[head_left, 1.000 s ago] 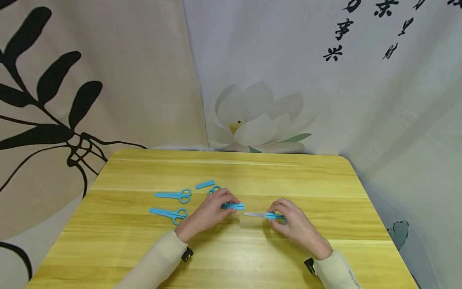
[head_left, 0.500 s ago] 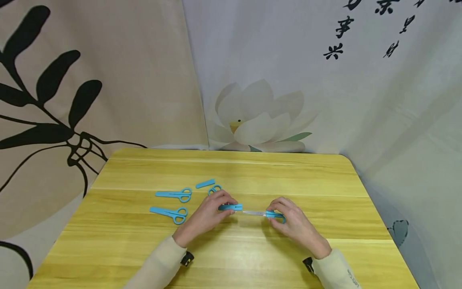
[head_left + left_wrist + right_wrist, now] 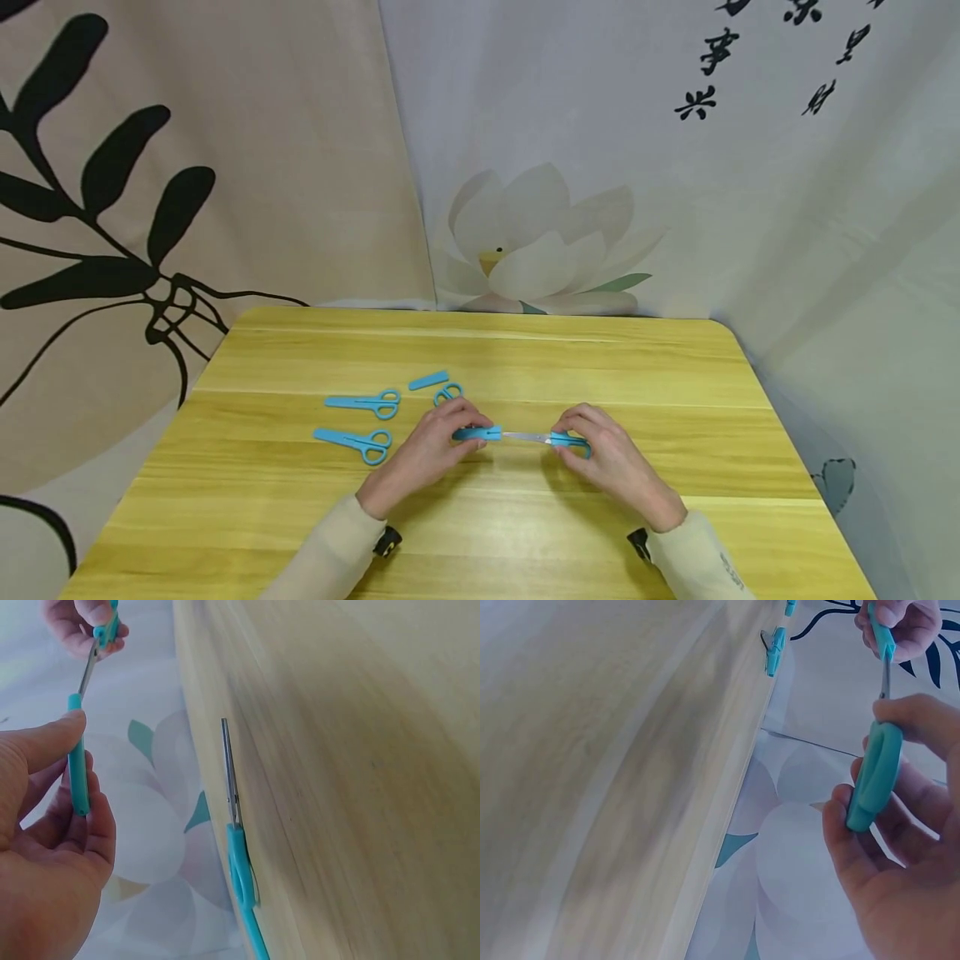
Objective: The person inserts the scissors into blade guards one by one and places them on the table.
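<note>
My left hand (image 3: 426,450) pinches a blue blade cover (image 3: 477,433) between thumb and fingers. In my right hand (image 3: 611,457) is a pair of scissors (image 3: 568,440), gripped by the blue handles with the blades pointing left. The blade tip is right at the cover's mouth, and most of the metal still shows between the hands. The left wrist view has the cover (image 3: 78,761) in line with the blades. Seen from the right wrist, the thumb and fingers hold the scissors' handle loops (image 3: 876,776). Both hands are raised above the tabletop.
Two covered blue scissors, one farther back (image 3: 363,403) and one nearer (image 3: 354,442), lie left of the hands. Behind the left hand are uncovered scissors (image 3: 238,862), partly hidden in the head view, and a loose blue cover (image 3: 429,381). Curtains hang behind the wooden table (image 3: 600,358).
The right hand has moved slightly left with the scissors, and the left hand slightly left too. The gap between blade tip and cover has closed to the cover's mouth.
</note>
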Action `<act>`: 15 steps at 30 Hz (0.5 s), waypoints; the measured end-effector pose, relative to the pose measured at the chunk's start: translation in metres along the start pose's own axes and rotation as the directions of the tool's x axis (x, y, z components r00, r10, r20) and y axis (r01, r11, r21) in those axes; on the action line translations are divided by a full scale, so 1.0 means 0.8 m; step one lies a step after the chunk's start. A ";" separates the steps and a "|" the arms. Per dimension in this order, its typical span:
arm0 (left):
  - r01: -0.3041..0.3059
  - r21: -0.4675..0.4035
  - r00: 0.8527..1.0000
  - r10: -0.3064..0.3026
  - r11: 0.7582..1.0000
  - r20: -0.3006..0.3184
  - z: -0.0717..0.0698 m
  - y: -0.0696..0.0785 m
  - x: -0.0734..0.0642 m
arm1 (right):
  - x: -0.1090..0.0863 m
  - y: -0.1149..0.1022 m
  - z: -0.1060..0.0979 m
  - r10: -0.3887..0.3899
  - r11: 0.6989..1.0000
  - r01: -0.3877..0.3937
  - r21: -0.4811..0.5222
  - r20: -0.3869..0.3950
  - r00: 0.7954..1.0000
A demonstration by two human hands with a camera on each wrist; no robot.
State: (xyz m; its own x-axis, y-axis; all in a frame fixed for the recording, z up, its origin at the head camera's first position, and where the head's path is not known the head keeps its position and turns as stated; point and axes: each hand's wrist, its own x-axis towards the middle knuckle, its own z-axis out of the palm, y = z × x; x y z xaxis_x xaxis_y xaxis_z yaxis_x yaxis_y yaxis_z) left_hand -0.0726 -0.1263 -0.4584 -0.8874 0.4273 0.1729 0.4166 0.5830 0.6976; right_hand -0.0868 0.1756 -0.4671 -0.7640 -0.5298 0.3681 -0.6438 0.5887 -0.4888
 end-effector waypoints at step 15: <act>-0.021 0.057 1.000 0.020 0.998 0.020 -0.001 -0.001 -0.002 | 0.002 0.000 0.006 -0.014 1.000 0.014 0.004 0.004 1.000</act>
State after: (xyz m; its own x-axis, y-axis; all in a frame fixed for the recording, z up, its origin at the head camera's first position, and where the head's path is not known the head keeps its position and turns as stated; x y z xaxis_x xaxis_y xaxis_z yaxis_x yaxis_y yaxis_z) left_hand -0.0721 -0.1282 -0.4584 -0.8748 0.4526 0.1728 0.4457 0.6120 0.6532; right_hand -0.0882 0.1717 -0.4705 -0.7548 -0.5403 0.3720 -0.6542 0.5788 -0.4868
